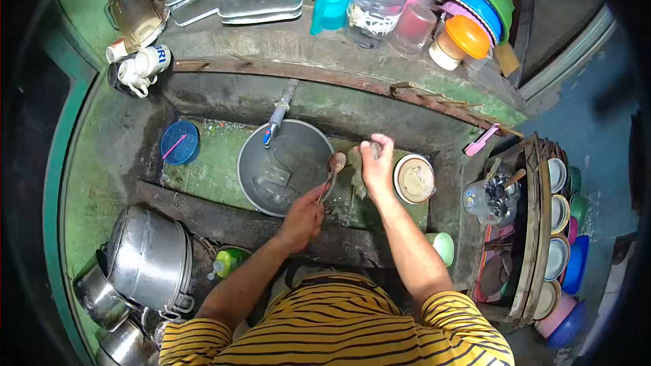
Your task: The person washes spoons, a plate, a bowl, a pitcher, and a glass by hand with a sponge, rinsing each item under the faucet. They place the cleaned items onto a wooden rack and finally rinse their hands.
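My left hand point(303, 217) grips the handle of a metal spoon point(333, 166), whose bowl points up and away over the edge of a wide metal basin point(258, 176) holding water and several glasses. My right hand point(376, 165) is closed on a wet grey cloth or sponge point(357, 173) just right of the spoon's bowl. Both hands are over the green sink floor point(217, 169), close together. A tap point(277, 118) hangs over the basin's far rim.
A white bowl point(414, 179) sits right of my right hand, a blue lid point(180, 142) left of the basin. Steel pots point(146, 257) stack at lower left, a dish rack with plates point(556, 230) at right. Cups, jugs and tins crowd the far ledge point(325, 41).
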The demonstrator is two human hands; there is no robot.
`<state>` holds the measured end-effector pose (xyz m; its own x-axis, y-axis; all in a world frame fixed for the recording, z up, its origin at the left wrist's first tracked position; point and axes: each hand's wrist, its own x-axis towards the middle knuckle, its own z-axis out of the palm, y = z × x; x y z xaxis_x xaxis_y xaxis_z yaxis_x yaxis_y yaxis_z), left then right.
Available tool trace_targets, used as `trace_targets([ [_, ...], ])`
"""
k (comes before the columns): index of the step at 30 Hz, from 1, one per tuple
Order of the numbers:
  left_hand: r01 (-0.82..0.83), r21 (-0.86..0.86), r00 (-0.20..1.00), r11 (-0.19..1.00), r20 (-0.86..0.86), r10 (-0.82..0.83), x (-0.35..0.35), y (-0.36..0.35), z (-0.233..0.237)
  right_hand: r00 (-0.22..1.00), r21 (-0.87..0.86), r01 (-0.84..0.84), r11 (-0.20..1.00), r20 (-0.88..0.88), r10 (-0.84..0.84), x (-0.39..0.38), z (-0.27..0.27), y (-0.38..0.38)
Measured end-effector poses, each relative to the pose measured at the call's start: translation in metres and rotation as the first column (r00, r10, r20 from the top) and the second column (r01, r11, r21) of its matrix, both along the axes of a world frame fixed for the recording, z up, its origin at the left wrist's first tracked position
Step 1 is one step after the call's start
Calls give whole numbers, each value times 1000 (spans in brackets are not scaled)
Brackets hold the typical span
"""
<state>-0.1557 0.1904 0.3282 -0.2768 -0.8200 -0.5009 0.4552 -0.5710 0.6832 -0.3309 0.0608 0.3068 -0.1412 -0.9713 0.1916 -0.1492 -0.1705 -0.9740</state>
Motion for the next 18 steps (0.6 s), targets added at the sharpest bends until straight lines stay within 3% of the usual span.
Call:
trace_targets([
  [1, -3, -1, 1000, 1000, -2, 3, -4, -2, 2, 986, 6, -123, 992, 118, 121, 2, -2, 8],
  [2, -12, 30, 1000, 999, 28, 11, -11, -5, 4, 979, -54, -185, 981, -94, 180, 7, -5, 16],
  [3, -20, 63, 998, 998, 61, 16, -16, -6, 5, 895, -1, -230, 973, -393, 211, 17, 29, 35],
  [5, 35, -33, 995, 999, 90, -32, -22, 2, -1, 825, -152, -263, 953, -548, 140, 15, 12, 28],
  [6, 85, -132, 990, 988, 121, -69, -24, 3, -2, 827, -156, -260, 953, -545, 136, 7, 8, 20],
  [8, 111, -130, 984, 985, 154, -90, -27, 5, -1, 774, -112, -417, 902, -563, 288, -14, 5, 9],
  [9, 128, -124, 978, 984, 178, -105, -30, 7, -1, 777, -113, -415, 903, -560, 287, -15, 5, 14],
  [11, 148, -193, 965, 970, 243, -99, -41, 5, 2, 897, -205, -109, 973, -443, 8, -9, 7, 25],
  [12, 253, -296, 845, 921, 531, -61, -49, 5, 3, 866, -325, -49, 945, -484, -121, -5, 7, 33],
  [13, 379, -346, 647, 859, 762, 22, -55, 9, 3, 870, -321, -49, 946, -479, -117, -11, 4, 35],
  [15, 383, -362, 658, 850, 753, 24, -64, 17, 4, 864, -284, -139, 949, -503, -24, -26, 4, 33],
  [17, 389, -388, 672, 836, 740, 30, -76, 21, 3, 956, -268, -1, 963, -283, -77, -40, 7, 27],
  [18, 356, -380, 685, 854, 728, 39, -85, 21, 3, 941, -316, 33, 948, -311, -136, -42, 12, 31],
])
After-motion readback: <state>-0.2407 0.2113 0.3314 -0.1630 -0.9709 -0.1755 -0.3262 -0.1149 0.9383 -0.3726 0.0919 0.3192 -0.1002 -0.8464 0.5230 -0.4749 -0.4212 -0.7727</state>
